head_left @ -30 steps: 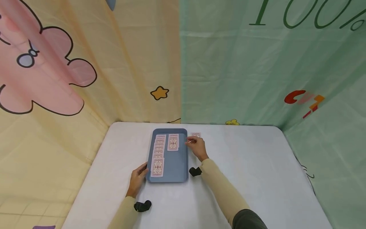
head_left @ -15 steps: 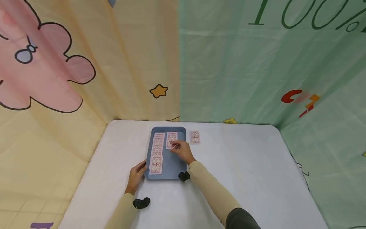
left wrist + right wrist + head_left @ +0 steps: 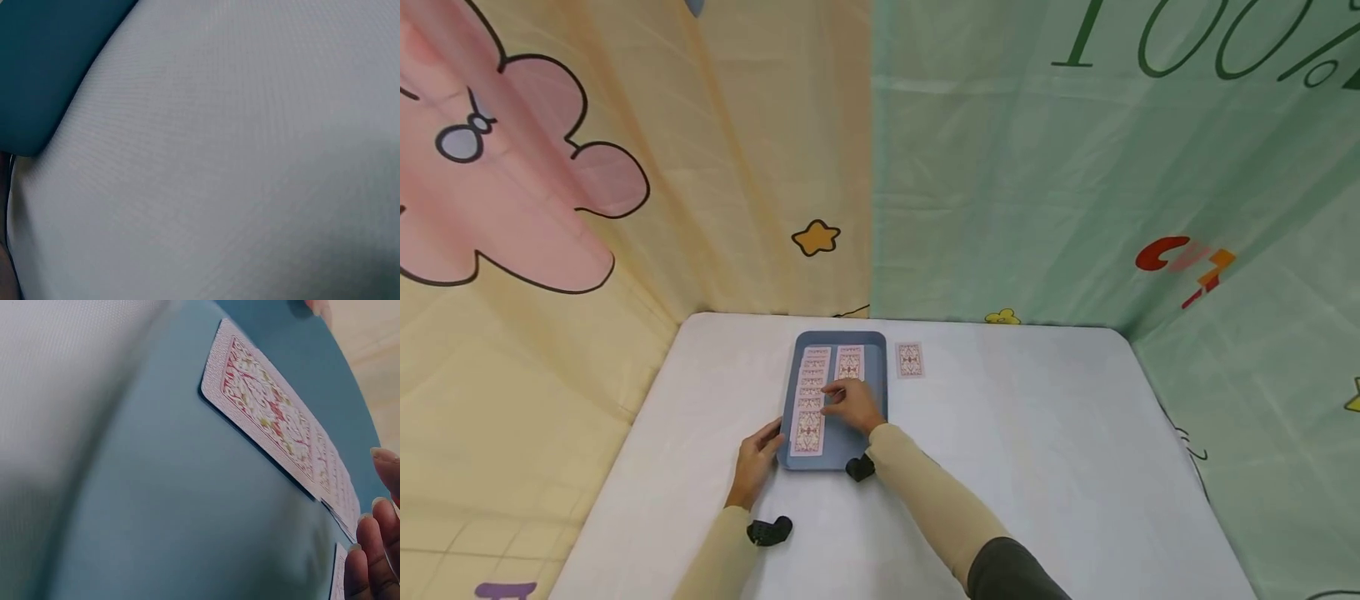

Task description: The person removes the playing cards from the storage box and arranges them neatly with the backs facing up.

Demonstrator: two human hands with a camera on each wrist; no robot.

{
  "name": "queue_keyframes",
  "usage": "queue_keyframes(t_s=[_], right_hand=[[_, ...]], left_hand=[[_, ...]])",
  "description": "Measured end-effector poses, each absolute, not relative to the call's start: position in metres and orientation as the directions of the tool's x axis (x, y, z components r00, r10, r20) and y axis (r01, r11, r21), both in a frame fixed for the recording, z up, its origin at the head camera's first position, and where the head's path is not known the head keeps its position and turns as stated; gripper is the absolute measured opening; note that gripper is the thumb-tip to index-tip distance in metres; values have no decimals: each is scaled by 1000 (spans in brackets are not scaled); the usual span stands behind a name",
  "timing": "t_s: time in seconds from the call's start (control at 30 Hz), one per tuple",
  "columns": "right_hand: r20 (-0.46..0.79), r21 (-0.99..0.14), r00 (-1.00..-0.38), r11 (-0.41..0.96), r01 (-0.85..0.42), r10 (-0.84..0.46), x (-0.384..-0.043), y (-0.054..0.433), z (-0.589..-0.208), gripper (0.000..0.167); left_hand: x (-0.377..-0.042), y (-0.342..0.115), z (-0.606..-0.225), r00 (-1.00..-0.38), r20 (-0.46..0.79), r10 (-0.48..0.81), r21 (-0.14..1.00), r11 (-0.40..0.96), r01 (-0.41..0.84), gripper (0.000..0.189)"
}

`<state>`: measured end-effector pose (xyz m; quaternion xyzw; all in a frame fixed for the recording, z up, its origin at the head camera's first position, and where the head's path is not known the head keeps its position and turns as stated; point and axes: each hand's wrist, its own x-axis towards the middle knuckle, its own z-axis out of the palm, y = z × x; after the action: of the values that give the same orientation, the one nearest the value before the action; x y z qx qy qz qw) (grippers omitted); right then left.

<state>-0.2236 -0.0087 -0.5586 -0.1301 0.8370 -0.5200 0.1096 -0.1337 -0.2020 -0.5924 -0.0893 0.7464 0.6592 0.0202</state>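
The playing cards (image 3: 808, 432) lie with patterned backs up in two groups inside the blue tray (image 3: 838, 446), and one loose card (image 3: 910, 360) lies just beside it on the white surface (image 3: 1037, 433). The right hand (image 3: 853, 404) is above the tray, its thumb and fingertips somewhat spread, and I see no card between them. The left hand (image 3: 756, 462) touches the left rim; whether it pinches there, I cannot tell. A card should be very light, flexible and rather slippery, so the overlapping ones may slide under a small push, and the edges could bend. I would take the loose card by its long edges, or lift one border with a nail, then pinch it softly.
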Motion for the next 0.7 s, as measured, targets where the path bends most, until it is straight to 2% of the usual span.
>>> queue_keyframes(t_s=[0.13, 0.3, 0.5, 0.7], right_hand=[[-91, -895, -937, 441, -71, -336, -222, -19, -561, 32], [-102, -868, -933, 489, -85, -344, -218, -28, -566, 32], [-85, -838, -932, 531, -125, -353, -219, -34, -575, 41], [-86, -834, -940, 540, -113, -329, -219, -37, -582, 45]], left_hand=[[-132, -201, -587, -981, -154, -115, 977, 128, -168, 41], [-134, -204, -606, -982, -136, -131, 977, 148, -155, 42], [-134, -204, -603, -984, -124, -128, 977, 158, -144, 42], [-135, -205, -601, -982, -149, -120, 972, 167, -168, 42]])
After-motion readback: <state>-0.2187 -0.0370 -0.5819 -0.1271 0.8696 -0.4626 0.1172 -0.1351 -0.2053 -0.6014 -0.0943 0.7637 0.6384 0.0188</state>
